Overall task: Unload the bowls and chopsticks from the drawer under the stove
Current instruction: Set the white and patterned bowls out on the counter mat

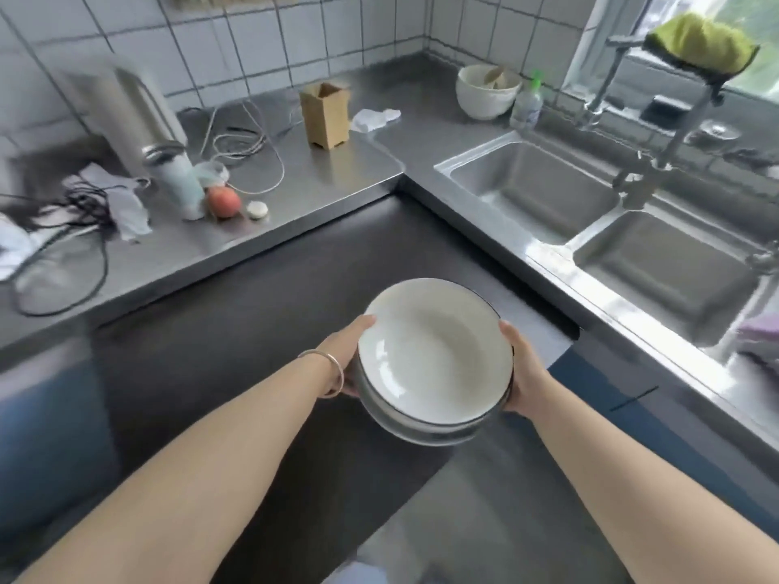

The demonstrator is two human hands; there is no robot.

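A stack of white bowls with dark rims (434, 356) hangs in the air in front of the counter's inner corner, below counter height. My left hand (347, 351) grips the stack's left side and wears a thin bangle at the wrist. My right hand (520, 373) grips the stack's right side. The top bowl is empty. No drawer, stove or chopsticks show in the view. A wooden square holder (325, 114) stands empty on the steel counter (329, 179) near the tiled wall.
On the counter's left part lie a steel kettle (126, 107), a pale tumbler (179, 183), a peach (223, 201), cables and cloths. A white bowl (487, 92) and a bottle (527, 103) stand behind the double sink (539, 191). A faucet (657, 162) rises at right.
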